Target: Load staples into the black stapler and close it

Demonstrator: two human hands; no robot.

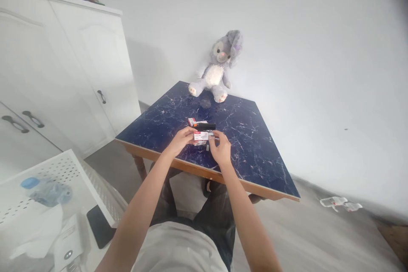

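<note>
A small white box with a red band (200,136) is held just above the near part of the blue table. My left hand (181,140) is closed on its left end, thumb and fingers pinching it. At the box's right end, the thumb and fingers of my right hand (221,148) are closed on it too; whether a smaller piece is between them I cannot make out. Directly behind lies a black object with an orange end (206,126), its kind unclear. Another red-and-white box (191,122) shows partly behind that. A small grey piece (208,148) is near my right thumb.
A grey plush toy (214,74) sits at the back of the blue marble-patterned table (255,153), against the wall. White cabinets (63,63) stand at left. At lower left, a white perforated basket (76,170) is beside a dark phone-like slab (100,225). Clear plastic items (339,203) lie on the floor.
</note>
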